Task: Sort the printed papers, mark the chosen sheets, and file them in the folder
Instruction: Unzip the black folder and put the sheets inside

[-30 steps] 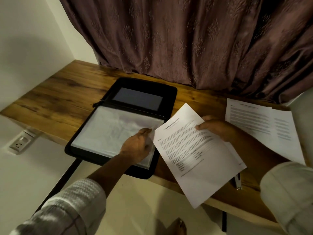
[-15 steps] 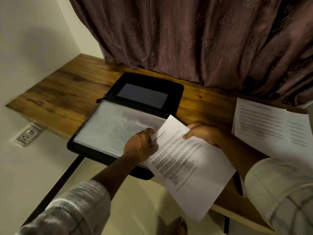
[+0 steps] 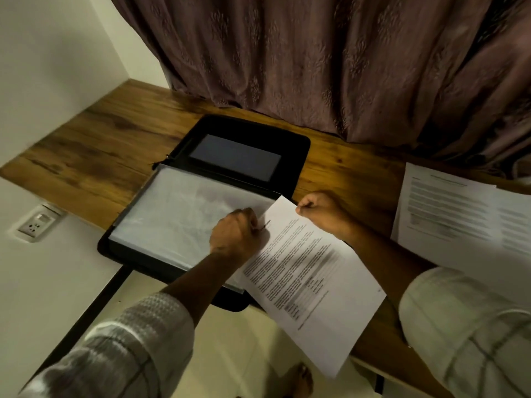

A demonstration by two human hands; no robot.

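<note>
A black zip folder (image 3: 290, 145) was laid open on the wooden desk (image 3: 94, 150), with its near corner hanging over the front edge. In its lower half, a stack of clear plastic sleeves (image 3: 184, 214) was seen, pale and a little wrinkled.

1 printed sheet (image 3: 313, 282) was held by both hands at its top edge, beside the right side of the folder. The top left corner of the sheet was placed at the right edge of the sleeves. The left hand (image 3: 234, 235) was closed, and the sheet seemed to be pinched together with the sleeve edge; the fingers were hidden, so it could not be told exactly. The right hand (image 3: 323, 212) was clenched on the top right corner of the sheet. The lower part of the sheet was extended past the desk edge, over the floor.

At the right end of the desk, well apart from the folder, more printed papers (image 3: 448, 214) were spread flat. A dark curtain (image 3: 316, 58) was hung behind the desk.
</note>
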